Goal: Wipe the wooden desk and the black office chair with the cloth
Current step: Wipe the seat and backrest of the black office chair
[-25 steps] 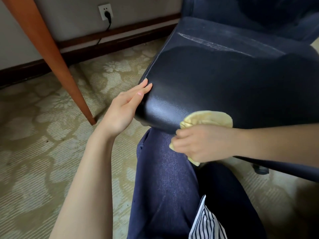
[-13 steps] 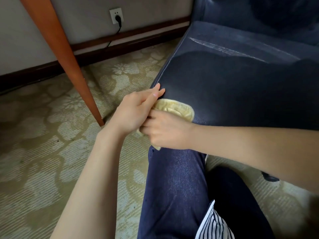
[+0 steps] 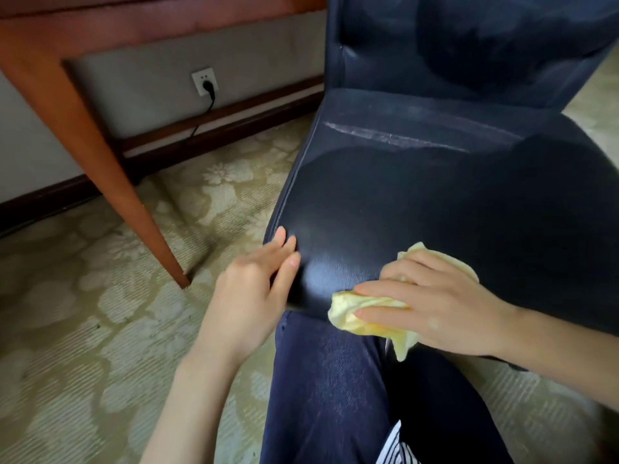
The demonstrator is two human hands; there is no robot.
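The right hand (image 3: 438, 304) lies flat on the yellow cloth (image 3: 355, 318), fingers straight and a little spread, pressing it against the front edge of the black office chair (image 3: 435, 195). It is an open, pushing hand rather than a fist. The thumb is hidden from this angle, so I cannot tell whether it hooks under the fabric. The cloth is soft and crumpled. One bunched fold pokes out past the fingertips, a rounded flap shows behind the knuckles, and a pointed corner hangs off the seat's lip.

The left hand (image 3: 251, 293) is open too, with straight fingers held close together. They rest on the seat's front left corner, where the padding curves downward.

The seat is smooth, faintly grained leather-like upholstery (glossy enough to catch a pale sheen just beside the left fingertips). It has a raised seam along its left side. A whitish scuffed streak (image 3: 395, 139) crosses it near the back, below the upright backrest (image 3: 469, 48).

To the left stands the wooden desk (image 3: 110, 28), reddish-brown and satin-finished. Its tapered leg (image 3: 140, 216) slants down to the carpet (image 3: 73, 329), which is a ribbed beige weave with pale flower shapes. On the wall behind, a dark plug sits in a white socket (image 3: 204, 81), above a dark wood skirting board (image 3: 234, 128).

The person's knee, in dark blue denim (image 3: 335, 396), is just under the seat's front edge. A bit of striped fabric (image 3: 395, 447) shows at the bottom.
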